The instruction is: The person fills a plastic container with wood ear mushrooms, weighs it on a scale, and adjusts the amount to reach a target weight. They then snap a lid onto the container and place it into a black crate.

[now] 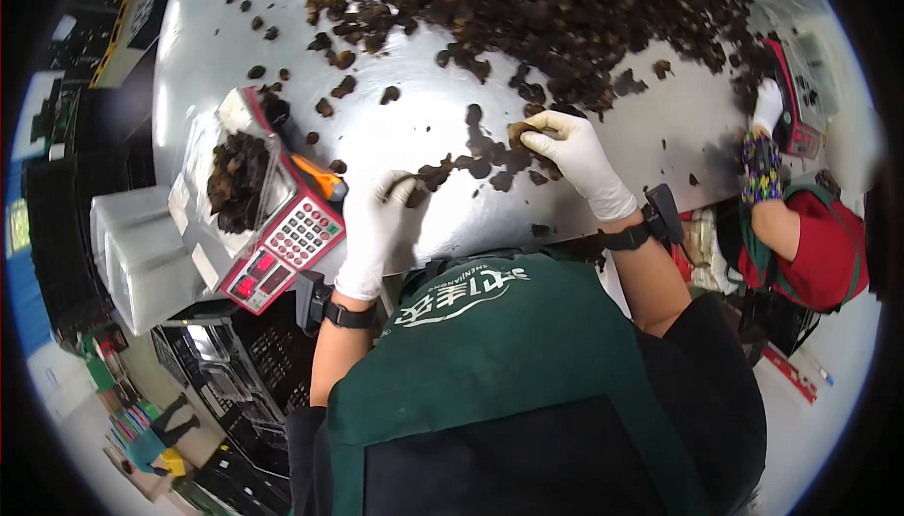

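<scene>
Both my hands wear white gloves over the metal table (pixel 395 69). My right hand (pixel 582 160) pinches a brown mushroom cap (pixel 521 135) between thumb and fingertips. To its left, my left hand (pixel 369 233) is closed at the fingertips on a dark mushroom piece (pixel 415 196), partly hidden by the fingers. A few loose dark mushrooms (pixel 478 166) lie between the two hands. Beside my left hand is a red-framed scale (pixel 299 231), and on it a clear plastic tray holds a heap of dark mushrooms (pixel 238 177).
A large mushroom pile (pixel 565 26) covers the table's far side. An orange-handled tool (pixel 318 177) lies by the scale. Stacked clear trays (pixel 141 257) stand at left, above black crates (pixel 250 365). At right, a co-worker's gloved hand (pixel 767 106) is at another red scale (pixel 800 120).
</scene>
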The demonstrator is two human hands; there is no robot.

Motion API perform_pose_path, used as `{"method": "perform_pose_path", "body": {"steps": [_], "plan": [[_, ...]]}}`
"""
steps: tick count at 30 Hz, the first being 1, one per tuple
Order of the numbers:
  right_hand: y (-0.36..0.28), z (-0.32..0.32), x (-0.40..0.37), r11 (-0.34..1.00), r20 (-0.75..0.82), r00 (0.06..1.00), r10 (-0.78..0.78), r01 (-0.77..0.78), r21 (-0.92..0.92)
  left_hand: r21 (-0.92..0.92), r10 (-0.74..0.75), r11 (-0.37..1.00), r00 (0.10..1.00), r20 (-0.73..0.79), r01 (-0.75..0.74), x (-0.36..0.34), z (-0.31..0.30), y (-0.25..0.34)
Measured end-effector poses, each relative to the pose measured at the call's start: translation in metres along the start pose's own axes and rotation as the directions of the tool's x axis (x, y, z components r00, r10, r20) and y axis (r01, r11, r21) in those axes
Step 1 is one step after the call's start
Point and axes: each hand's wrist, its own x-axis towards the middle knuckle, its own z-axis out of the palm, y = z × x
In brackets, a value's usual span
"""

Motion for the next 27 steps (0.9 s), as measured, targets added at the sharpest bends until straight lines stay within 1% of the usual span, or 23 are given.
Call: {"method": "perform_pose_path", "body": {"steps": [1, 2, 4, 5, 6, 8, 9, 10, 11, 12, 14, 15, 16, 17, 18, 19, 20, 22, 23, 24, 25, 26, 27], "plan": [[-0.018, 0.013, -0.005, 0.999, 0.02, 0.998, -0.053, 0.053, 0.008, -0.048, -0.033, 0.998, 0.999, -0.013, 0.033, -0.01, -0.004, 0.0], [-0.019, 0.023, 0.0, 0.996, 0.054, 0.995, -0.08, 0.082, -0.028, -0.095, -0.073, 0.993, 0.997, -0.03, 0.07, -0.02, -0.008, 0.001], [-0.021, 0.048, 0.009, 0.988, 0.139, 0.983, -0.117, 0.1, 0.119, -0.158, -0.136, 0.979, 0.99, -0.029, 0.13, -0.037, -0.032, 0.018], [-0.029, 0.062, 0.013, 0.991, 0.204, 0.977, -0.061, 0.034, 0.131, -0.284, -0.25, 0.925, 0.967, 0.04, 0.251, -0.046, -0.045, 0.022], [-0.038, 0.078, 0.017, 0.996, 0.225, 0.973, -0.043, 0.023, 0.091, -0.422, -0.247, 0.871, 0.967, 0.071, 0.253, -0.055, -0.049, 0.0], [-0.064, 0.114, 0.028, 0.999, 0.285, 0.959, 0.005, 0.008, -0.043, -0.517, -0.307, 0.816, 0.952, -0.006, 0.26, -0.067, -0.077, 0.004], [-0.064, 0.131, 0.04, 0.992, 0.37, 0.921, -0.121, 0.123, 0.02, -0.534, -0.315, 0.81, 0.948, -0.047, 0.242, -0.073, -0.09, 0.0], [-0.068, 0.152, 0.05, 0.957, 0.424, 0.858, -0.289, 0.274, 0.097, -0.49, -0.315, 0.842, 0.943, -0.109, 0.225, -0.076, -0.108, 0.002], [-0.077, 0.173, 0.058, 0.935, 0.44, 0.827, -0.35, 0.337, 0.11, -0.502, -0.26, 0.858, 0.936, -0.239, 0.11, -0.077, -0.12, -0.002], [-0.089, 0.195, 0.064, 0.909, 0.451, 0.793, -0.41, 0.398, 0.127, -0.495, -0.2, 0.869, 0.91, -0.363, -0.007, -0.076, -0.131, -0.007], [-0.114, 0.238, 0.069, 0.864, 0.434, 0.764, -0.478, 0.499, 0.072, -0.425, -0.234, 0.905, 0.837, -0.495, 0.002, -0.067, -0.154, -0.03], [-0.122, 0.253, 0.078, 0.776, 0.42, 0.761, -0.494, 0.604, -0.182, -0.319, -0.195, 0.948, 0.798, -0.57, 0.004, -0.058, -0.164, -0.041], [-0.124, 0.27, 0.088, 0.716, 0.403, 0.71, -0.577, 0.678, -0.17, -0.142, -0.095, 0.99, 0.829, -0.551, 0.019, -0.052, -0.174, -0.05], [-0.12, 0.284, 0.101, 0.607, 0.387, 0.644, -0.66, 0.761, -0.23, -0.039, -0.004, 0.999, 0.822, -0.569, -0.022, -0.042, -0.175, -0.067], [-0.113, 0.296, 0.116, 0.486, 0.381, 0.565, -0.732, 0.825, -0.289, 0.168, 0.143, 0.984, 0.786, -0.602, -0.05, -0.038, -0.175, -0.072], [-0.106, 0.304, 0.132, 0.335, 0.435, 0.474, -0.766, 0.871, -0.36, 0.37, 0.287, 0.928, 0.73, -0.621, -0.05, -0.034, -0.175, -0.078], [-0.1, 0.307, 0.138, 0.277, 0.472, 0.504, -0.723, 0.838, -0.47, 0.328, 0.267, 0.943, 0.72, -0.641, -0.058, -0.035, -0.175, -0.07], [-0.095, 0.307, 0.137, 0.305, 0.437, 0.492, -0.753, 0.85, -0.43, 0.251, 0.254, 0.962, 0.701, -0.667, -0.11, -0.039, -0.183, -0.071], [-0.097, 0.303, 0.136, 0.388, 0.461, 0.526, -0.715, 0.847, -0.365, 0.07, 0.117, 0.993, 0.697, -0.708, -0.096, -0.042, -0.188, -0.071], [-0.1, 0.299, 0.135, 0.451, 0.449, 0.565, -0.692, 0.824, -0.343, -0.117, -0.028, 0.99, 0.69, -0.723, -0.081, -0.047, -0.195, -0.07], [-0.103, 0.293, 0.134, 0.517, 0.439, 0.608, -0.662, 0.794, -0.32, -0.058, -0.029, 0.998, 0.652, -0.758, -0.023, -0.048, -0.208, -0.073], [-0.105, 0.287, 0.132, 0.583, 0.43, 0.651, -0.625, 0.756, -0.297, 0.069, 0.045, 0.998, 0.608, -0.792, 0.015, -0.049, -0.222, -0.076], [-0.11, 0.28, 0.13, 0.562, 0.439, 0.642, -0.629, 0.765, -0.314, 0.122, 0.095, 0.993, 0.574, -0.813, 0.009, -0.046, -0.233, -0.089]]}}
